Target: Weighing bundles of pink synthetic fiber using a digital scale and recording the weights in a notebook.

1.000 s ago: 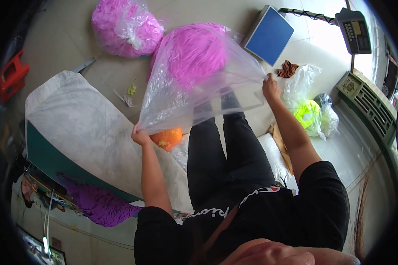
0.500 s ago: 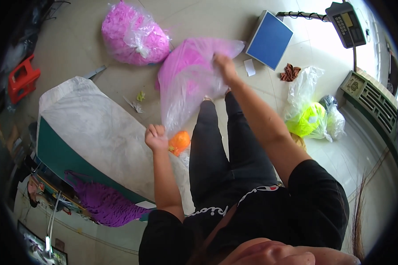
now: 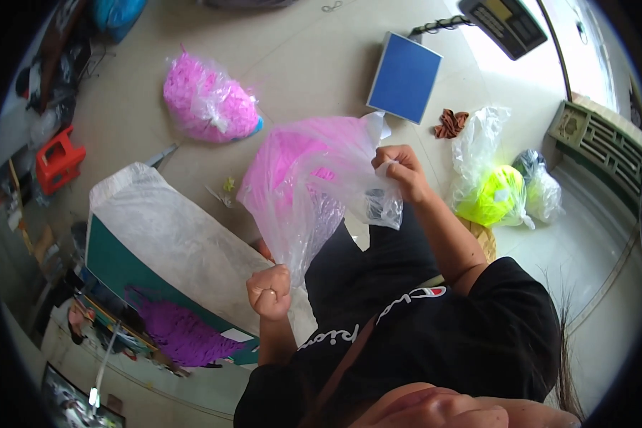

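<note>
A large clear plastic bag with pink contents hangs in front of my legs, its mouth stretched between my two hands. My left hand is closed in a fist on the bag's gathered near edge. On the other side, my right hand pinches the bag's rim, with a loose flap of plastic hanging below it. Farther off on the floor lies a second, tied bag of pink pieces. Just past my left hand, a bit of an orange thing shows, mostly hidden by the plastic.
A scale with a blue platform stands ahead right, its display on a post. Right of me are a brown cloth and a neon-yellow bag. A covered table stands left, with a red stool beyond.
The bag has come nearer and its mouth is spread wider. My right hand has moved right and toward me; my left hand has come lower. The view has shifted too.
</note>
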{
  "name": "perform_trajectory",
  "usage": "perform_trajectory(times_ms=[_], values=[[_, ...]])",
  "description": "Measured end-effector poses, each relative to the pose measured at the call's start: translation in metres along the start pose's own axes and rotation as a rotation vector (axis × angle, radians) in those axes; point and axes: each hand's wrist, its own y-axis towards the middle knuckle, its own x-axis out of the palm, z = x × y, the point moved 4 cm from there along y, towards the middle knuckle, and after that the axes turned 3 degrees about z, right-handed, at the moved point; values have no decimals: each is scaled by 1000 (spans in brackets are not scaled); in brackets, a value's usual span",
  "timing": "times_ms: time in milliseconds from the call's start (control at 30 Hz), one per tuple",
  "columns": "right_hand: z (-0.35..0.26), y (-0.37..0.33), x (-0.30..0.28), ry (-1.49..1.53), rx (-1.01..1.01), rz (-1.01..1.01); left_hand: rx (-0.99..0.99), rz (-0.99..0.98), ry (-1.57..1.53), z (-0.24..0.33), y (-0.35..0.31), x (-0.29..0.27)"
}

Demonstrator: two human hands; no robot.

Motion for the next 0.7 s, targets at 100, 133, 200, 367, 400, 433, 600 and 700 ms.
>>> perform_trajectory(times_ms=[100,133,200,367,400,433,600,700], values=[[-50,-32,-32,-111,-45,-3,24,-154,-44,0,15,82],[-64,-42,-45,-107,-18,-2,17,-164,-50,-1,17,105],[-90,-57,-69,-124,-59,29,-55,-252,-77,-8,19,147],[-126,-69,-119,-344,-176,51,-129,-323,-34,-30,32,211],[-130,-69,-131,-332,-180,58,-205,-267,-58,-42,35,220],[-133,-70,-146,-328,-200,115,-271,-230,-82,-54,39,228],[-133,-59,-215,-457,-177,253,-309,-235,-56,-111,86,273],[-134,-44,-254,-442,-226,315,-325,-253,-47,-136,117,304]])
